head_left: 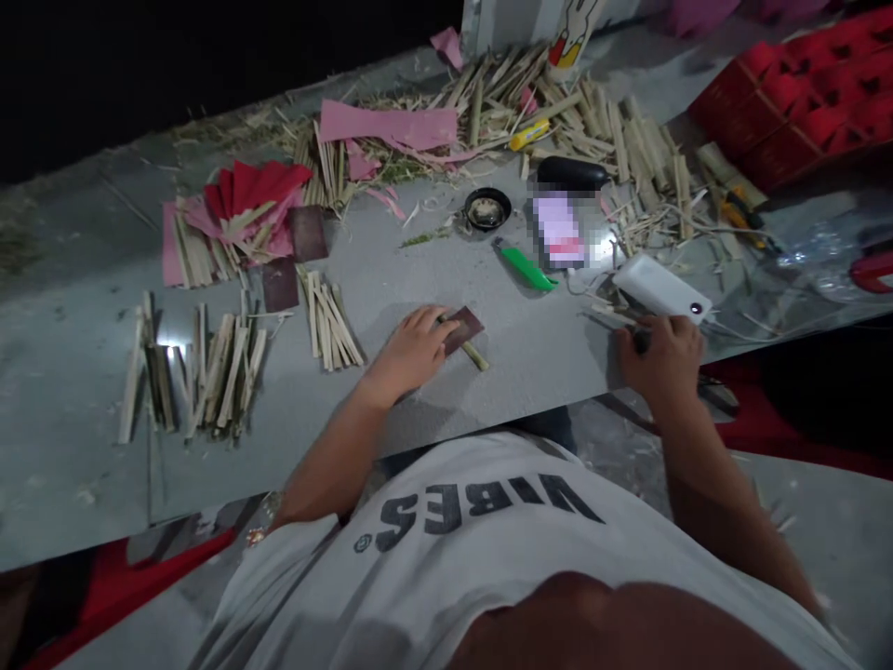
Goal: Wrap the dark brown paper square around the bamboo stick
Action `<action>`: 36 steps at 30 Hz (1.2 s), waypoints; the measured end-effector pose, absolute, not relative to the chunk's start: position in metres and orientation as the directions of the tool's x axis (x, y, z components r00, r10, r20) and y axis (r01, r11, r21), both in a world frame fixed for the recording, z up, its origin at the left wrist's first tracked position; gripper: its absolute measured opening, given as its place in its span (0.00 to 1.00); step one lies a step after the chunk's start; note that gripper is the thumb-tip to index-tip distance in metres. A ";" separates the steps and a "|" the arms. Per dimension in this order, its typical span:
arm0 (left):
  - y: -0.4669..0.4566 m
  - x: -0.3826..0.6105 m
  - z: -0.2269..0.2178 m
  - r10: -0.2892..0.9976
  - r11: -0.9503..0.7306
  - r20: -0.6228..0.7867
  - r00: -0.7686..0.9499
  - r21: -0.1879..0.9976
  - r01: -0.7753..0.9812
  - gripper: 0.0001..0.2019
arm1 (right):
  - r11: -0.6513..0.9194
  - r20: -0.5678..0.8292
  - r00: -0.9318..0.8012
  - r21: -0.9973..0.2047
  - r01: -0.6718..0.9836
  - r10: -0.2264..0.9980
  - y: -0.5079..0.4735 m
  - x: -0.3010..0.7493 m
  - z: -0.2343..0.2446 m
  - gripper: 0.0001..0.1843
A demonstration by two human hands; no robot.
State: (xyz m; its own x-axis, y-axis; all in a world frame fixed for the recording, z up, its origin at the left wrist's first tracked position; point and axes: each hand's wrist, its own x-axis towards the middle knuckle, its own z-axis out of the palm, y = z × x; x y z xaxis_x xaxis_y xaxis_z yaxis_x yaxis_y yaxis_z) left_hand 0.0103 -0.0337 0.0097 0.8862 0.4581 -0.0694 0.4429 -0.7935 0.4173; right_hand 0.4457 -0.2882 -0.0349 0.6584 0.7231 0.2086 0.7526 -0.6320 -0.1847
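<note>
I see sticks [221, 372] lying at left — then the left hand [413, 349], fingers pinching a brown sheet [467, 327] over one stick [476, 356] on the table [544, 372]; the right hand [664, 363] curls by a dark object [640, 341] — whether gripping, I can't tell.

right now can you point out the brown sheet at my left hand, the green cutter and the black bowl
Brown sheet [467, 328]: head view, on its bare flat face.
Green cutter [525, 267]: head view, mid-body.
Black bowl [487, 227]: head view, on its near rim.
</note>
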 end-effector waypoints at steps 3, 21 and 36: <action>-0.034 0.009 0.011 0.452 -0.804 -0.069 0.889 0.401 0.439 0.28 | -0.610 0.180 0.651 -0.235 0.757 0.738 -0.290 0.458 -0.034 0.17; -0.013 0.015 -0.006 0.464 -0.817 -0.007 0.886 0.383 0.431 0.28 | -0.269 0.046 0.285 -0.219 0.938 0.957 -0.231 0.432 0.004 0.24; -0.003 0.011 -0.003 0.590 -0.709 -0.053 0.806 0.444 0.548 0.31 | 0.215 0.023 -0.531 -0.929 0.302 0.847 -0.069 0.347 0.009 0.08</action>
State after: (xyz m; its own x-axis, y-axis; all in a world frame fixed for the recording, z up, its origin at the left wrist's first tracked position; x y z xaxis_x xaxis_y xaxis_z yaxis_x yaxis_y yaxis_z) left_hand 0.0110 -0.0031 -0.0033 0.8057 0.5899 -0.0528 0.5481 -0.7089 0.4440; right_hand 0.3465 -0.0690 0.0088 -0.5315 0.8468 0.0231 0.3022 0.2150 -0.9287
